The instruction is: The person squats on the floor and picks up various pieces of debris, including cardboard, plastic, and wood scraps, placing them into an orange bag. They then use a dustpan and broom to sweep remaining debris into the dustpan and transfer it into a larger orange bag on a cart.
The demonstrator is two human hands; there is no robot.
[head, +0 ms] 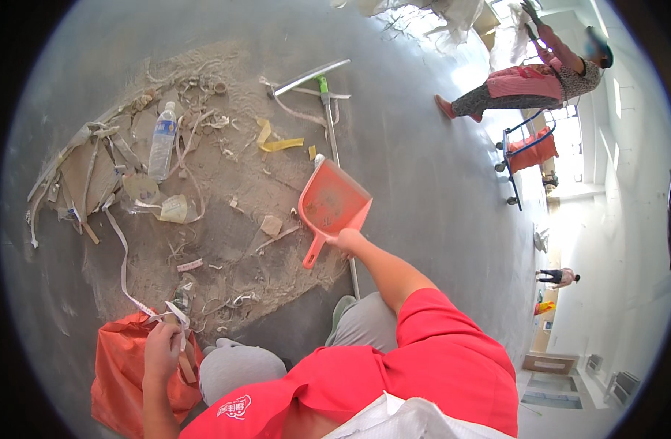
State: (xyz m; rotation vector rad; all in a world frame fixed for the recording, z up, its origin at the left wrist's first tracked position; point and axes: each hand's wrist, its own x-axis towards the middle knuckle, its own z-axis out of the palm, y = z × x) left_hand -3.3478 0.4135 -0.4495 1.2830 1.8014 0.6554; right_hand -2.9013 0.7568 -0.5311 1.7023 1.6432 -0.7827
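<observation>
My right hand [347, 241] grips the orange plastic dustpan [335, 200] at its rear edge beside the handle, which points toward me. Dust coats the inside of the pan. My left hand [162, 347] pinches white strapping [177, 317] over the mouth of an orange woven sack [116, 362]; one long strand [121, 258] trails from there into the rubbish. A piece of wood or cardboard [187, 359] sticks up at the sack's opening. Ahead lies a dusty debris heap [220, 181] with a clear plastic bottle [162, 145] and a yellow strip [275, 144].
A floor squeegee [311, 78] lies beyond the dustpan, its pole running beneath it. At upper right a person [538, 85] stands near a blue-framed trolley [525, 145] carrying an orange sack [534, 152]. Another person [558, 277] is farther off. My knees flank the near floor.
</observation>
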